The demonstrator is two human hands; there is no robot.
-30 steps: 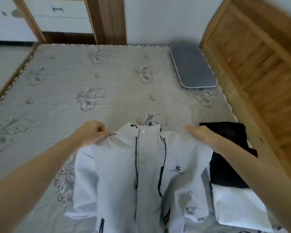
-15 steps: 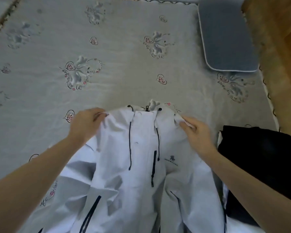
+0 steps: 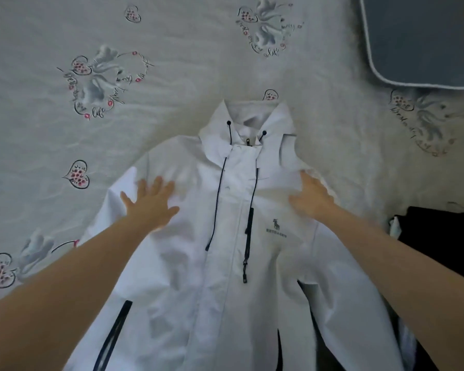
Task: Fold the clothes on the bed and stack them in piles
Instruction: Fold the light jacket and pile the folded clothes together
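Observation:
A white hooded jacket (image 3: 225,277) with dark drawstrings, a dark zip and a small chest logo lies face up on the bed, its collar pointing away from me. My left hand (image 3: 150,202) rests flat on the jacket's left shoulder, fingers spread and straight. Flat on the right shoulder lies my right hand (image 3: 310,198), fingers extended. Neither hand grips the cloth. A folded black garment (image 3: 439,236) lies at the right edge, partly hidden by my right forearm.
The grey bedsheet (image 3: 172,103) with heart and ribbon prints spreads beyond the jacket. A flat grey-blue cushion (image 3: 423,38) lies at the top right corner.
Both hands let go of the jacket's shoulders and now press flat on it. The jacket lies spread out on the bed. The view has tilted down and moved closer.

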